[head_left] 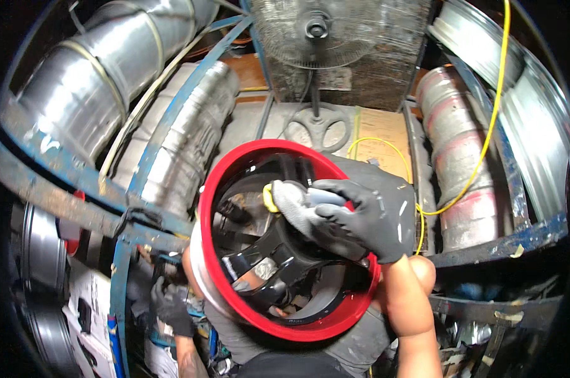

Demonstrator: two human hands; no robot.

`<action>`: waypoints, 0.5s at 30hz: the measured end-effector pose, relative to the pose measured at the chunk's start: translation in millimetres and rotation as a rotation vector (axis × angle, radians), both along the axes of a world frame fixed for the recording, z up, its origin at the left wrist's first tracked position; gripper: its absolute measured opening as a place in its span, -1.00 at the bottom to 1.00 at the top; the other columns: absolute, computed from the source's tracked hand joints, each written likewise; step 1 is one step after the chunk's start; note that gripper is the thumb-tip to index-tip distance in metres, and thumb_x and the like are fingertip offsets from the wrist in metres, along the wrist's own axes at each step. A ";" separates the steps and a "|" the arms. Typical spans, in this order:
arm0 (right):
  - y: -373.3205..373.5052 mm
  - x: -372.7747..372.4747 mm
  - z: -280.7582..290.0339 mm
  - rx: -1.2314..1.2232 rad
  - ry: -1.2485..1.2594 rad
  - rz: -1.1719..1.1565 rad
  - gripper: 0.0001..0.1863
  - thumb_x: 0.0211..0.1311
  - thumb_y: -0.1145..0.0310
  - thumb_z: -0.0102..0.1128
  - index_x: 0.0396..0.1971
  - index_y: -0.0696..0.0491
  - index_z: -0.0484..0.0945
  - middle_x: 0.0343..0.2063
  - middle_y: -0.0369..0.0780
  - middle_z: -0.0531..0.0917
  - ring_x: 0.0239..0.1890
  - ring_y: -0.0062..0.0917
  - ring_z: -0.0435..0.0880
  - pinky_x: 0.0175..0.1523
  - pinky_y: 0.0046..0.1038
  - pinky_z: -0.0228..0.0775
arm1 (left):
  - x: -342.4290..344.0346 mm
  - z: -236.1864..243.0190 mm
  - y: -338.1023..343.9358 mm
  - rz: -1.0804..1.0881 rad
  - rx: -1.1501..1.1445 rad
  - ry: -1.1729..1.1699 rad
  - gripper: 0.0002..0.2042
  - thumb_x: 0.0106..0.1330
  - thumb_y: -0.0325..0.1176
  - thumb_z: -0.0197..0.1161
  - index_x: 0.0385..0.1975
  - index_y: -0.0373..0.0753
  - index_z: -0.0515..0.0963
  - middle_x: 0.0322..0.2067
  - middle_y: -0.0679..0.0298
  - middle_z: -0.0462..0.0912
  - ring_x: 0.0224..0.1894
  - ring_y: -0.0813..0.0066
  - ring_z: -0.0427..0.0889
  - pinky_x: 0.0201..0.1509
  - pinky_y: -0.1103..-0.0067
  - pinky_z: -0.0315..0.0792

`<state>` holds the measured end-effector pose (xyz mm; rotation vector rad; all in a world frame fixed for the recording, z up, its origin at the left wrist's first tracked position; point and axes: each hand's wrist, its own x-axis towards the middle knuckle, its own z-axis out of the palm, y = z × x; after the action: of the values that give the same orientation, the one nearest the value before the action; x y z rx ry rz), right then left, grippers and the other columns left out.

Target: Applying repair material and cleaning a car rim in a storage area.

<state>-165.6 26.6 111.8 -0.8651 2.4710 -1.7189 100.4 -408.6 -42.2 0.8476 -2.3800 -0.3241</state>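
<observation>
leaning across the person's lap (360, 346), the wheel (288, 242) with its red rim (236, 162) could roll or slip, since the left hand (173, 305) is well apart from it, down at the lower left; whether those fingers grasp anything, i cannot tell. the right hand (370, 211) has its fingers closed on a grey cloth (294, 208) with a yellow edge, over the black spokes. pressing hard on one side would probably tip the wheel, and grit caught in the cloth might scratch the shiny black finish. a loose fold could snag on a spoke edge. the yellow cord (497, 110) passes near the right arm, so a wide elbow swing might catch it.
</observation>
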 end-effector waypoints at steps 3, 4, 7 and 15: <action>-9.7 -9.8 -3.5 -0.010 0.043 0.038 -0.57 0.17 0.36 0.28 0.06 0.10 0.56 -0.03 -0.11 0.67 0.04 -0.40 0.66 0.15 -0.35 0.46 | -53.2 122.3 62.6 -0.288 -0.151 0.315 -0.74 0.39 -0.44 0.04 -0.01 -0.39 0.52 -0.07 0.10 0.58 -0.11 0.23 0.57 0.04 0.36 0.46; -17.5 -11.4 -4.6 -0.044 0.097 0.041 -0.56 0.17 0.35 0.29 0.07 0.11 0.55 -0.04 -0.11 0.67 0.02 -0.40 0.67 0.13 -0.36 0.47 | -72.4 150.4 77.9 -0.416 0.079 0.475 -0.74 0.37 -0.46 0.05 -0.02 -0.38 0.53 -0.15 0.10 0.61 -0.20 0.25 0.58 0.00 0.40 0.48; -20.3 -22.3 -4.6 -0.103 0.133 0.014 -0.56 0.19 0.34 0.30 0.07 0.12 0.54 -0.05 -0.11 0.68 0.00 -0.42 0.68 0.10 -0.39 0.49 | -163.0 237.5 148.0 -0.958 0.100 0.152 -0.70 0.29 -0.43 0.17 0.00 -0.35 0.53 -0.14 0.02 0.66 -0.12 0.19 0.66 0.01 0.41 0.49; -13.8 -55.5 12.7 -0.659 -0.163 -0.026 -0.74 0.30 0.46 0.24 -0.05 0.18 0.57 -0.14 -0.25 0.72 -0.05 -0.65 0.65 0.07 -0.56 0.49 | -315.3 282.7 241.6 -1.460 0.177 -0.256 -0.70 0.28 -0.33 0.32 -0.04 -0.31 0.57 -0.24 0.11 0.71 -0.16 0.45 0.69 -0.06 0.50 0.52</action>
<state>-221.0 12.9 124.5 -0.6661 1.8225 -2.5427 -214.9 -167.0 240.5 -1.0093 -2.7929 -0.9982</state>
